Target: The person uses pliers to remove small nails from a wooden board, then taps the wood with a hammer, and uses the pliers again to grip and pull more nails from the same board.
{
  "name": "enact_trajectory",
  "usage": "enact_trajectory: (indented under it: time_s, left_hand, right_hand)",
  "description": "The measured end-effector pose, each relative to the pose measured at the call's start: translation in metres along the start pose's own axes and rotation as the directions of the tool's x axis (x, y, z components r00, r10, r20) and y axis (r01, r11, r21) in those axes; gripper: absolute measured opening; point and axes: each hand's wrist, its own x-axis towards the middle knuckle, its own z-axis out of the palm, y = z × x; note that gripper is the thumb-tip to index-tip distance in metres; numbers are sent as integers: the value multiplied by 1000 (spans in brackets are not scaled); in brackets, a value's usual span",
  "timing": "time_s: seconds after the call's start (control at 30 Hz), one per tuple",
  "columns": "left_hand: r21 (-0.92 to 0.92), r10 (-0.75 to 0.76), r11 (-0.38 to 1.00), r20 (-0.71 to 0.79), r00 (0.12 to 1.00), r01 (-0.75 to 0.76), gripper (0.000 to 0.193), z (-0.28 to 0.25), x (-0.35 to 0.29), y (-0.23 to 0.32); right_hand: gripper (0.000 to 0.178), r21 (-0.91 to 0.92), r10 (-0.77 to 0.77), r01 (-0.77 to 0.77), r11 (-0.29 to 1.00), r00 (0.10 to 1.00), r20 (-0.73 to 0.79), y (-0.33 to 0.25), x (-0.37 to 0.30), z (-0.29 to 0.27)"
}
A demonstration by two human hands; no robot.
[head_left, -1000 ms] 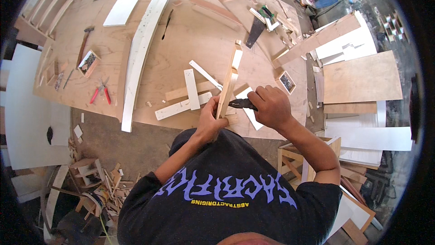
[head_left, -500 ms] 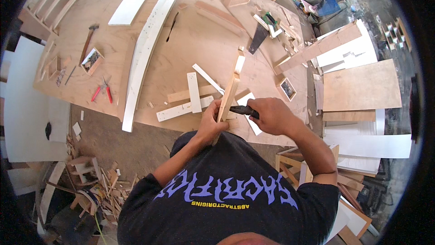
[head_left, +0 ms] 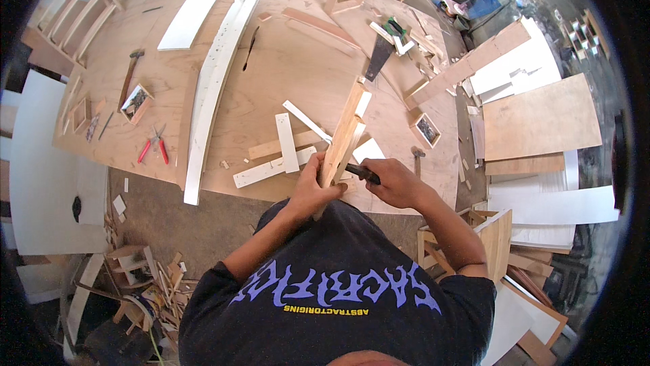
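Observation:
My left hand (head_left: 315, 188) is closed around the lower end of a notched wooden piece (head_left: 343, 144), bare wood with a white-coated side. The piece is held tilted above the near edge of the work table. In my right hand (head_left: 396, 184) is a dark pair of pliers (head_left: 364, 174), gripped by its handles. Its jaws point left at the right side of the wood and are partly hidden by it, so whether they bite on anything cannot be seen. White strips (head_left: 287, 142) lie crossed on the table just left of the piece.
On the plywood table (head_left: 284, 61) are a long white board (head_left: 215, 81), a hammer (head_left: 130, 80), red-handled pliers (head_left: 154, 146), a small box of dark bits (head_left: 425, 130) and a handsaw (head_left: 380, 56). Another hammer (head_left: 418, 161) lies beside my right hand. Stacked panels (head_left: 542, 119) stand right.
The wooden piece has turned in my left hand and shows a broader face. My right hand has shifted slightly right and down, and the pliers' jaws now sit partly behind the wood.

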Motion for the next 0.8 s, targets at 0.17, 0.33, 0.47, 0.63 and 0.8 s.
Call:
enact_trajectory:
  time_s: [0.17,0.33,0.47,0.63,0.8]
  left_hand:
    - [-59,-45,997,-18,999,44,65,-6,4,3]
    - [123,121,986,-79,989,-111,81,-10,16,-2]
    - [245,208,941,117,971,-232,82,-23,25,-22]
    - [-76,22,997,340,940,4,64,4,19,-5]
    - [-302,124,953,397,909,2,52,40,25,4]
  right_hand:
    - [46,302,36,-13,953,997,-70,25,-4,41]
    - [31,985,471,-68,161,882,-16,84,-11,191]
    - [23,892,612,171,-418,779,137,88,-29,185]
    - [23,947,732,266,-180,680,-52,81,-50,162]
    - [25,867,602,-31,497,732,-319,45,-60,120]
